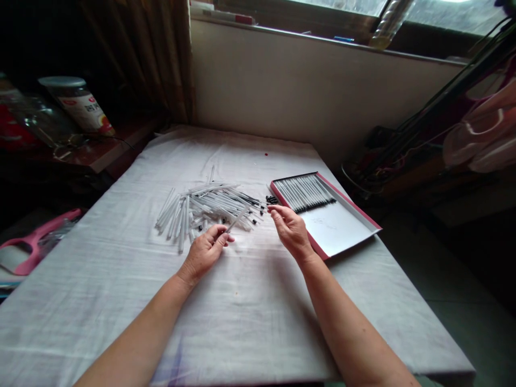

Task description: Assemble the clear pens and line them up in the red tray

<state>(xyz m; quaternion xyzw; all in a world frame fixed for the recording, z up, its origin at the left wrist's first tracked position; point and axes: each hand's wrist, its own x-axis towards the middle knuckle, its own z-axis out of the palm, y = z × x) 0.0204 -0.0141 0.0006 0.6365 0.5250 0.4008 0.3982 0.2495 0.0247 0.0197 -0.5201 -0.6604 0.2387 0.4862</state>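
Note:
My left hand (pixel 205 251) pinches a slim translucent pen barrel (pixel 240 217), which points up and to the right. Fingers closed together, my right hand (pixel 291 230) hovers by the left wall of a shallow red-edged box (pixel 350 202). Whatever sits between its fingertips is too small to name. Just beyond those fingertips lies a small heap of black pen parts (pixel 271 200). In front of my left hand spreads a loose pile of clear pen barrels (pixel 177 215), with thin dark refills (pixel 250 200) at its right side. Assembled-looking pens (pixel 304 192) with black ends line the far part of the box.
A white cloth (pixel 226 322) covers the table. On a side shelf at left stands a lidded jar (pixel 83 105); pink-handled scissors (pixel 44 236) lie lower down. The wall (pixel 282 91) and windowsill are behind the table. A tiny red piece (pixel 266 154) lies toward the back.

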